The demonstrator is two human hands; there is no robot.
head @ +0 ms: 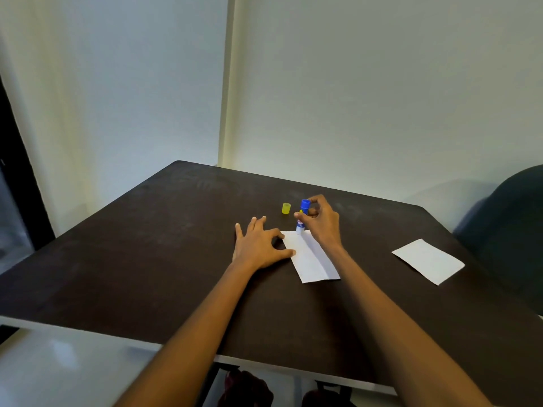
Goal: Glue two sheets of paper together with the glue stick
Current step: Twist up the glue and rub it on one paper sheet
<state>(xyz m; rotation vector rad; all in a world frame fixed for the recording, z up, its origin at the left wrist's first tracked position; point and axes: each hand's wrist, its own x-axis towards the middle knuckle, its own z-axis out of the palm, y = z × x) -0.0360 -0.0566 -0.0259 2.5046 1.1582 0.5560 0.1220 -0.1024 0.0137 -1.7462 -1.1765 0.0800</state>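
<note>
While the left hand [260, 245] lay spread flat on the table [147, 259], its thumb and forefinger pressed down on the left edge of a sheet [311, 257] of white paper, the other fingers fanned out wide on the dark top. That sheet lay near the middle of the table, long and narrow, with a crease running down its length. The right hand [321, 221] was closed around the glue stick [302, 217], gripping its blue and white barrel between thumb and fingers. The stick stood nearly upright, blue end up, with its lower white tip touching the far end of the sheet, close to the crease. Just beyond the stick and a little to its left, the yellow cap [286, 208] stood alone on the table, apart from both hands and off the paper. A second sheet [428, 261] lay well apart to the right, flat, near the table's right edge, touched by nothing. Both forearms were bare and reached in from the near edge. A dark chair [511, 230] showed past the right side of the table, and pale walls [352, 98] met in a corner behind it.
</note>
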